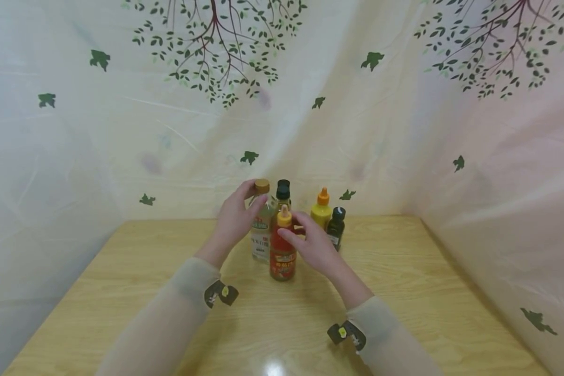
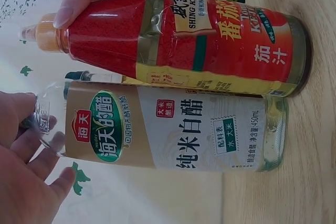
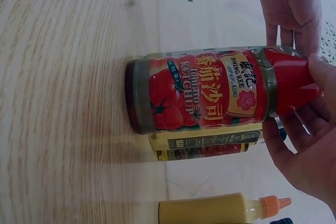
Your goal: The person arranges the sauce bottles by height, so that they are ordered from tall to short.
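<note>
A clear vinegar bottle (image 1: 260, 241) with a gold cap and white label stands on the table. My left hand (image 1: 235, 215) holds it near the neck, fingers behind and thumb in front. Just in front and to its right is a red ketchup bottle (image 1: 282, 256) with a yellow nozzle cap. The fingers and thumb of my right hand (image 1: 316, 244) grip its upper part from the right. In the left wrist view the ketchup bottle (image 2: 105, 30) overlaps the edge of the vinegar bottle (image 2: 157, 124). Its base is at the tabletop in the right wrist view.
Behind the ketchup stand dark-capped bottles (image 1: 283, 192), partly hidden. To the right are a yellow squeeze bottle (image 1: 320, 212) with an orange nozzle and a small dark bottle (image 1: 336, 227). A leaf-print curtain (image 1: 357, 130) hangs behind the wooden table (image 1: 404, 282).
</note>
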Tool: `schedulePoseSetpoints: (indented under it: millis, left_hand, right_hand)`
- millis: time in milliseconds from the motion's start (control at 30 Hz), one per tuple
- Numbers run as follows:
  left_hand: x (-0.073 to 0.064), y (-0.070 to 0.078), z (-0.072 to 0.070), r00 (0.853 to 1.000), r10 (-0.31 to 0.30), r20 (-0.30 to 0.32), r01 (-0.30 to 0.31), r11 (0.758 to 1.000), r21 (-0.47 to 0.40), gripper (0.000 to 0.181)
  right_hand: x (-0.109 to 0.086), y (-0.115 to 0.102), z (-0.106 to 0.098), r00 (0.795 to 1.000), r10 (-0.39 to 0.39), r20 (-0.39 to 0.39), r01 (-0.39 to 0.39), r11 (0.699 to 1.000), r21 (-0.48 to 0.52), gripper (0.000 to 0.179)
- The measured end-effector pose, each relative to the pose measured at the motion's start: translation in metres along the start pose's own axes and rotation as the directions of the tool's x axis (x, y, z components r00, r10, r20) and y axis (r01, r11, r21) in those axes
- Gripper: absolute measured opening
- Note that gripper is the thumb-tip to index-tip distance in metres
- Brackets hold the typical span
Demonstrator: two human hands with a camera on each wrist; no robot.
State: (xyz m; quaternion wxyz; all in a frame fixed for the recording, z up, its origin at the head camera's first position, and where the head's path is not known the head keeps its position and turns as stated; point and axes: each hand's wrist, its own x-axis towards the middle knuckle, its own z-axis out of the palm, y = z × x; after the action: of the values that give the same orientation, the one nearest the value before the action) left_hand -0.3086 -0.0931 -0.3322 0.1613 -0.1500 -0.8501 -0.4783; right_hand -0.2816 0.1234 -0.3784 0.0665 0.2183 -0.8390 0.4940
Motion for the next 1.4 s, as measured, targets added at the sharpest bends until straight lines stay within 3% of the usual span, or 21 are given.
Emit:
schedulePoseSetpoints:
  millis: [433, 600, 1067, 1400]
  left_hand:
    - [-0.008, -0.005, -0.003, 0.996, 0.039, -0.082, -0.043, 0.998, -0.048, 0.041]
    - [-0.011, -0.008, -0.009, 0.992, 0.022, -0.124, -0.030, 0.998, -0.061, 0.042]
    - [-0.013, -0.017, -0.048, 0.982, 0.002, -0.189, -0.004, 1.000, -0.013, 0.044]
    - [-0.020, -0.034, -0.074, 0.977, -0.020, -0.211, 0.024, 1.000, 0.015, 0.048]
  right_hand:
    - [0.001, 0.000, 0.003, 1.000, 0.003, 0.001, -0.003, 1.000, 0.011, 0.041]
    - [0.000, -0.001, 0.003, 1.000, -0.001, -0.001, 0.001, 1.000, 0.004, 0.041]
    - [-0.001, -0.005, -0.001, 1.000, 0.019, 0.000, -0.019, 1.000, 0.018, 0.040]
    - [-0.004, -0.004, -0.001, 0.999, 0.034, 0.007, -0.034, 0.999, 0.022, 0.042]
